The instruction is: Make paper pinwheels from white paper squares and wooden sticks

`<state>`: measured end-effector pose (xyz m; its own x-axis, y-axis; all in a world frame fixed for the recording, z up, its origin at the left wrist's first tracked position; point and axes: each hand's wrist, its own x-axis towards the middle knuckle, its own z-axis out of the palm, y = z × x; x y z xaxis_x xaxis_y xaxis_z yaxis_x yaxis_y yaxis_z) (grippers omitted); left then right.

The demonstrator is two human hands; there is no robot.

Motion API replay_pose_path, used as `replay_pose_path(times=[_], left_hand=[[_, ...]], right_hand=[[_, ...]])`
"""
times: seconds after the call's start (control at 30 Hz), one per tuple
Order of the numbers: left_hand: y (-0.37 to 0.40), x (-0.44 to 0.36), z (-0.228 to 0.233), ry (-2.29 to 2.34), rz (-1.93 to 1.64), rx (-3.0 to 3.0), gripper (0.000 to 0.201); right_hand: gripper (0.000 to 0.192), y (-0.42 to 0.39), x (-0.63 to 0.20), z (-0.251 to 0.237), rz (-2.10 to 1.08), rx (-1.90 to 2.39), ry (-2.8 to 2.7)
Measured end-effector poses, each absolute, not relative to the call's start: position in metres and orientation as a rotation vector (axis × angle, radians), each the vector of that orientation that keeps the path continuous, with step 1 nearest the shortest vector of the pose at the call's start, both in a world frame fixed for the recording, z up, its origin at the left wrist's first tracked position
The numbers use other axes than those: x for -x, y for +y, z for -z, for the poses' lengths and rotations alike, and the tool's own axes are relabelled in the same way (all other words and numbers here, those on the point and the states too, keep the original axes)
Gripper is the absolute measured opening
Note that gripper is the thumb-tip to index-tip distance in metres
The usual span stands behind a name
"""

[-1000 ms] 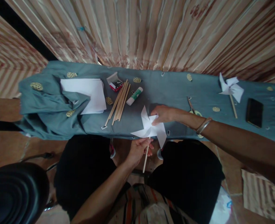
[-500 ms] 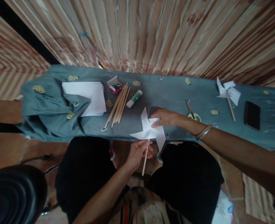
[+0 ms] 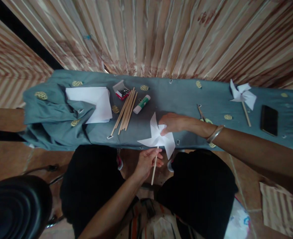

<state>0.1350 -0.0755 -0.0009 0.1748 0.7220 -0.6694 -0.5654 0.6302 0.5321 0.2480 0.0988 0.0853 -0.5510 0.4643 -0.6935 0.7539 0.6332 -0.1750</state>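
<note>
head view: a seated person works at a long table under a grey-blue cloth. the left hand is closed around a thin wooden stick at the table's near edge. the stick's top meets a white paper pinwheel. the right hand presses its fingers together on the pinwheel's centre. loose sticks, a glue stick, a stack of paper and a second pinwheel lie on the cloth.
</note>
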Motion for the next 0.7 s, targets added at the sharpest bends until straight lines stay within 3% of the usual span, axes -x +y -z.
replay_pose_path(times=[0.47, 0.7], left_hand=[[-0.075, -0.133, 0.013, 0.918, -0.836, -0.256, 0.052], [-0.074, -0.133, 0.012, 0.91, -0.826, -0.216, 0.053]], right_hand=[[0.014, 0.114, -0.254, -0.072, 0.924, -0.954, 2.257], [0.02, 0.115, -0.256, -0.07, 1.016, -1.009, 2.176]])
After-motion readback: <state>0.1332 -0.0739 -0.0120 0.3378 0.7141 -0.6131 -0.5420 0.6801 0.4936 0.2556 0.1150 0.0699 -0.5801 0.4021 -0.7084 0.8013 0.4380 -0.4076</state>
